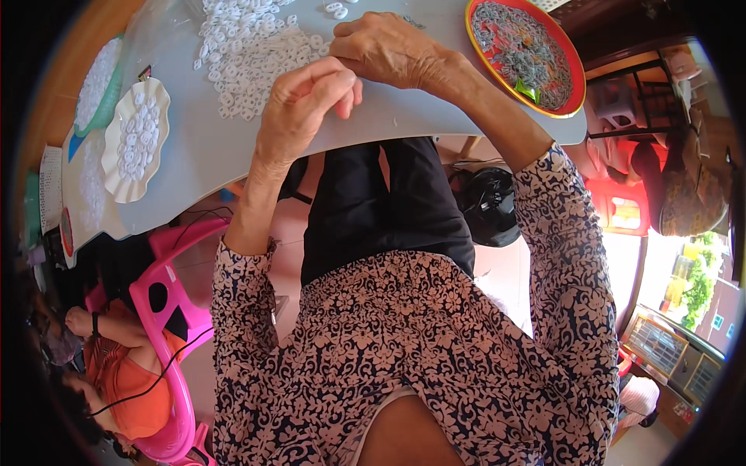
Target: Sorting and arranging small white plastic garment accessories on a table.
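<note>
My left hand is held over the near edge of the table, its fingers curled and the thumb pressed against them. Close against it, my right hand is bent inward with its fingers folded. Anything between the fingers of either hand is hidden or too small to make out. Just left of my hands, a loose pile of small white oval pieces with holes is spread on the grey table. A few more white pieces lie beyond my right hand.
At right, a red plate with a yellow rim holds many small grey metal pieces. At left stand a cream wavy-edged dish of white pieces and a green tray. A person in orange sits by a pink chair.
</note>
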`<state>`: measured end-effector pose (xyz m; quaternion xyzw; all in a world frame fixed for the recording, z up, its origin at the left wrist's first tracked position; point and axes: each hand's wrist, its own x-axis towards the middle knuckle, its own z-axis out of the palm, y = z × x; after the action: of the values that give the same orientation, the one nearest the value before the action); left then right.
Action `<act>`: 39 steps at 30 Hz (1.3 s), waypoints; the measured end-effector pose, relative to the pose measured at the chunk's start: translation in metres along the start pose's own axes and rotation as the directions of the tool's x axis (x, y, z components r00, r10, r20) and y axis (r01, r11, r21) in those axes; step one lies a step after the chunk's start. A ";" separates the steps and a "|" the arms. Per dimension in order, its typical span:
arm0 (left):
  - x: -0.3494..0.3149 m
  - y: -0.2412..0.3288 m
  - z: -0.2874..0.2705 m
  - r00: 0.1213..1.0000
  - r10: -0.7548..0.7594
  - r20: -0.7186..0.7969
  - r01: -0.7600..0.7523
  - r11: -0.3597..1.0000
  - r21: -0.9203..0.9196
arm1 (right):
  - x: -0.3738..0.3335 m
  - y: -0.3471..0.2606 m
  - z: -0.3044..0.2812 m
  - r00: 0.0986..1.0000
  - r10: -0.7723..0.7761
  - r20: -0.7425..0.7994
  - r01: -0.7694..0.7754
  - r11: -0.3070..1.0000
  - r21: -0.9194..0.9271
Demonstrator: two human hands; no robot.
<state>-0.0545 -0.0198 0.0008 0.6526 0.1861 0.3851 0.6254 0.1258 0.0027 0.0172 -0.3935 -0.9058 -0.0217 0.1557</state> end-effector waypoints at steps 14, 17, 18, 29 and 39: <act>0.006 0.008 0.007 0.952 0.111 -0.284 -0.004 0.936 0.351 | -0.035 -0.013 -0.003 0.893 0.449 0.001 -0.234 0.464 0.854; 0.008 0.005 0.009 0.957 0.112 -0.269 -0.057 0.977 0.205 | -0.042 -0.017 -0.004 0.875 0.483 0.023 -0.230 0.372 0.899; 0.008 0.006 0.010 0.961 0.080 -0.264 -0.024 0.978 0.206 | -0.044 -0.019 -0.004 0.874 0.486 0.015 -0.221 0.369 0.903; 0.011 0.000 0.014 0.976 0.012 -0.216 0.031 0.980 0.196 | -0.057 -0.029 0.001 0.798 0.602 0.013 -0.192 0.235 0.953; 0.008 0.006 0.022 0.963 -0.182 -0.198 0.189 0.982 0.015 | -0.058 -0.033 0.005 0.779 0.598 -0.189 -0.036 0.344 0.938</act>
<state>-0.0350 -0.0296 0.0100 0.6017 0.3137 0.3840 0.6262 0.1378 -0.0599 -0.0022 -0.4014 -0.5938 0.3965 0.5737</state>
